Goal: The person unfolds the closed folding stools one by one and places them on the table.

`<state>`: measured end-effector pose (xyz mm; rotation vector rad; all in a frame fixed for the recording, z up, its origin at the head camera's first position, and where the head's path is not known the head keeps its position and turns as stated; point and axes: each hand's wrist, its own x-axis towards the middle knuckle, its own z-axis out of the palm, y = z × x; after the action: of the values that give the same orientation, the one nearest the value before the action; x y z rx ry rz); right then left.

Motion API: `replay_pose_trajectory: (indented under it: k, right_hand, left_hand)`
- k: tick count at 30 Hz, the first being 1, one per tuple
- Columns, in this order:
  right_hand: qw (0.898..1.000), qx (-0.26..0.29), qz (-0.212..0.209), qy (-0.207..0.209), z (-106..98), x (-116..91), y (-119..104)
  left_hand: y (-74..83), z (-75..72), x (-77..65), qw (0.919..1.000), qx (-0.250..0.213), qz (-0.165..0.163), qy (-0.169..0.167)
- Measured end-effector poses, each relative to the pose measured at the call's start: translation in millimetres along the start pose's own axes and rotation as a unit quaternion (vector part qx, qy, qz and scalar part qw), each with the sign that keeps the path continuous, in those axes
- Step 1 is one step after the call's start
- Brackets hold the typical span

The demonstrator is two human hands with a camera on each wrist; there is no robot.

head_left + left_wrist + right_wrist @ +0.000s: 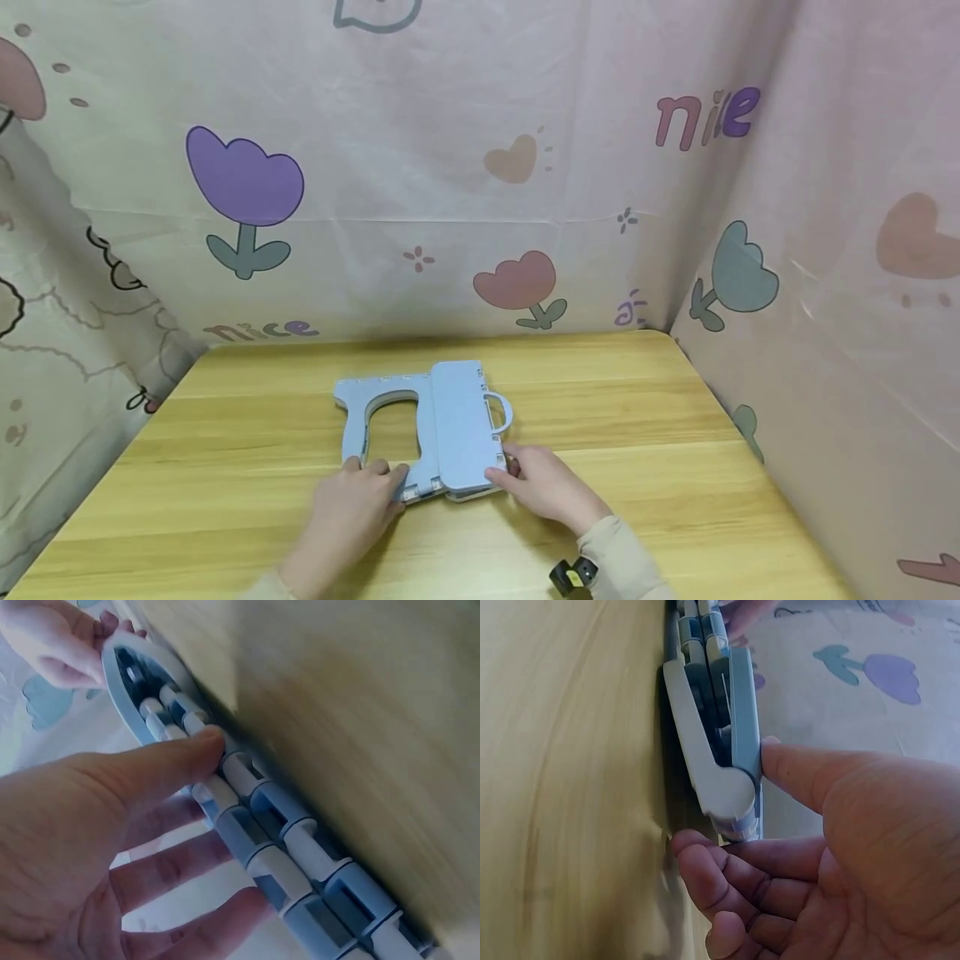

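Observation:
A light blue and white folding step stool [461, 425] lies folded flat on the wooden table, its arched cut-out to the left and a small carry handle [502, 412] to the right. At its near edge, my left hand [356, 504] grips the legs, thumb against the row of hinge knuckles [274, 874] and fingers over the upper face. My right hand [551, 483] pinches the near right corner, the thumb on the blue top panel [744, 712] and the fingers curled by the hinged end [731, 799]. A narrow V-shaped gap shows between the panels there.
The wooden table [637, 400] extends around the stool on all sides. A printed curtain [420, 167] hangs behind the table's far edge and along both sides. On the right sleeve sits a small black device [573, 577].

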<state>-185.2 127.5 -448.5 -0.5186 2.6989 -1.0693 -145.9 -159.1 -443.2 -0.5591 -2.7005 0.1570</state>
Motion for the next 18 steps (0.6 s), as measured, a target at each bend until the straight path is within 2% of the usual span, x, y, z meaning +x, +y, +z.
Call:
replay_pose_trajectory:
  k: [4,10,18]
  right_hand:
    - [1.000,-0.002,0.014,0.007,-9,-4,8]
    - [0.999,-0.013,0.022,0.026,-21,-8,22]
    - [0.997,0.006,0.052,0.051,-34,-15,41]
  left_hand:
    - [14.3,2.6,5.4,0.9997,-0.005,0.006,0.025]
    - [27.9,3.5,10.2,0.9986,-0.014,0.025,0.044]
    - [42.5,3.4,15.5,0.9943,-0.058,0.059,0.067]
